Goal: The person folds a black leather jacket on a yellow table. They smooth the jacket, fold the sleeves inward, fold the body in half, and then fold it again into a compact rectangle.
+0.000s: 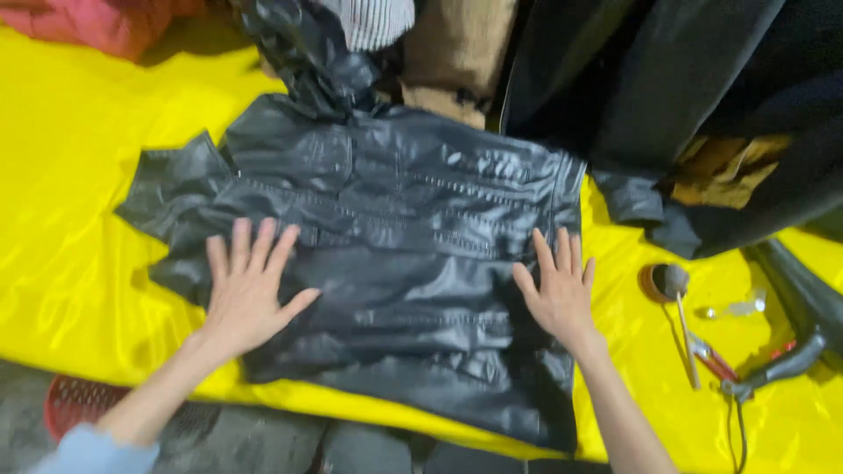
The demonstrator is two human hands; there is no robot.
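Head view: hands (pixel 246 285) (pixel 555 290) flat on black jacket (pixel 404 228).

The black jacket (pixel 386 263) at the centre of the frame looks like glossy, leather-like material, creased, with stitched seams. Beneath it, the yellow sheet (pixel 70 175) is smooth, shiny plastic-like cloth. At upper left, a pink garment (pixel 97 22) looks matt and soft. At upper right, dark cloth (pixel 685 79) appears matt.
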